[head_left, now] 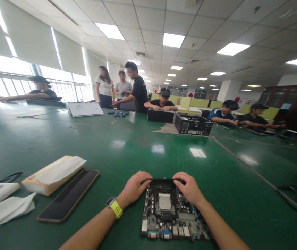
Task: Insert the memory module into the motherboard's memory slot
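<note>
A black computer motherboard point(168, 215) lies flat on the green table point(127, 146) right in front of me, its silver processor point(164, 201) near the middle and ports along the near edge. My left hand point(135, 187), with a yellow-strapped watch point(114, 207) on the wrist, curls over the board's far left corner. My right hand point(188, 189) curls over the far right corner. Both hands grip the far edge with bent fingers.
To my left lie a dark phone point(69, 195), a tissue pack point(52, 174) and loose tissues point(9, 208). Farther off stand two open computer cases point(193, 125) and a white box point(84, 108). Several people sit or stand around the far side of the table.
</note>
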The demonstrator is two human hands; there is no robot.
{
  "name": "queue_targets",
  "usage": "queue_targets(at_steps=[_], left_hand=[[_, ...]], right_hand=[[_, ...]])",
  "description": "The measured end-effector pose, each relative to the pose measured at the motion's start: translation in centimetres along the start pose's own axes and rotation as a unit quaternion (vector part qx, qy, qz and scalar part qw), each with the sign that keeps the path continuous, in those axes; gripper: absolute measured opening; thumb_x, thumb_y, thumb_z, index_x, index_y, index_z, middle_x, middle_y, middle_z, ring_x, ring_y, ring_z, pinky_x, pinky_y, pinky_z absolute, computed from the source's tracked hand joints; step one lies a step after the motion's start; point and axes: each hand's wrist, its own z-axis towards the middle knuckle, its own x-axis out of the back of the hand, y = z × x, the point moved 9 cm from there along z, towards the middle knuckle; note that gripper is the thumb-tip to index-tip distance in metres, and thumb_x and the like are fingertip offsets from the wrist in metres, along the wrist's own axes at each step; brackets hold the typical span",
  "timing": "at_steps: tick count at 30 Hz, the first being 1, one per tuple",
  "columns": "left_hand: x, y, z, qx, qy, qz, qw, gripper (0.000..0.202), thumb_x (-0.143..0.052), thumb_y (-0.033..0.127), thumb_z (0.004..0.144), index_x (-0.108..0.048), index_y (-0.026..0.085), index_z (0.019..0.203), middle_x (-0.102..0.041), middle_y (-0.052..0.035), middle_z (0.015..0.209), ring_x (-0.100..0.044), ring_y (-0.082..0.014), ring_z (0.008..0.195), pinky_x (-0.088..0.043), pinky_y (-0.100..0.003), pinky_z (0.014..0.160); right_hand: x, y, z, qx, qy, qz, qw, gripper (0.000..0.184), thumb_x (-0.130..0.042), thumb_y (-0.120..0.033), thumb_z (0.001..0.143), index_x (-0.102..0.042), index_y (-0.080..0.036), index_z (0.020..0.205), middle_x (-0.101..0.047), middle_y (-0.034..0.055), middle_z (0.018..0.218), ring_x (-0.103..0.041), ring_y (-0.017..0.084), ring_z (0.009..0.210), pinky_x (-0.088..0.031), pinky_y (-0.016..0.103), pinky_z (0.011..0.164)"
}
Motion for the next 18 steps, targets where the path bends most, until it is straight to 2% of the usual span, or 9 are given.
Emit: queue_targets(at_steps=[18], left_hand=[[0.41,0.77,0.11,0.002,-0.006,0.024,1.0,0.015,-0.054,0.025,0.088,-0.069,0.02,0.09,-0.069,-0.0052,0.094,-0.059,-0.0202,0.091,-0.047,-0.034,0.085]], right_hand=[[-0.72,0.47,0.01,-0.02,-0.033,-0.017,0.999,0.015,-0.057,-0.026,0.08,-0.071,-0.021,0.082,-0.07,0.005,0.089,-0.061,0.022,0.088,-0.045,0.036,0.085]])
